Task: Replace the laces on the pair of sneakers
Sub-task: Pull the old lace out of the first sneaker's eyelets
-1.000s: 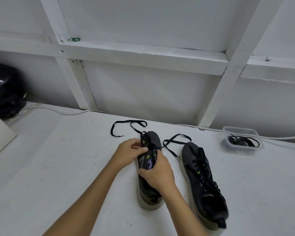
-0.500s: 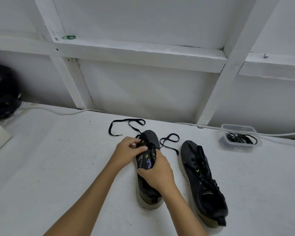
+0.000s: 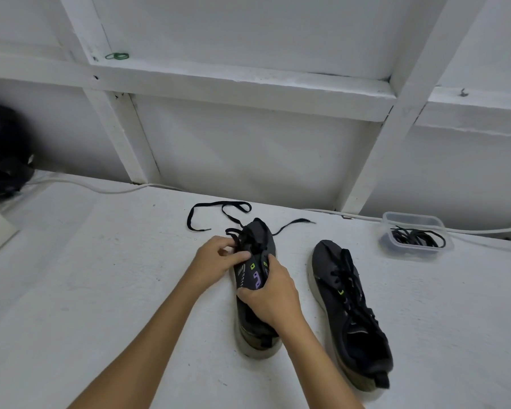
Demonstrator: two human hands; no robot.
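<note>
While right hand [image 3: 273, 296] grips shoe [image 3: 255, 290] at tongue, left hand [image 3: 219, 259] pinches black lace [image 3: 219, 206] near toe; second shoe [image 3: 348, 308] right of shoe.

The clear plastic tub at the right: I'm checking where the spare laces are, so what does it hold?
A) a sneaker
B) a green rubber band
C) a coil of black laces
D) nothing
C: the clear plastic tub near the wall holds a tangled coil of black laces, apart from both sneakers.
</note>
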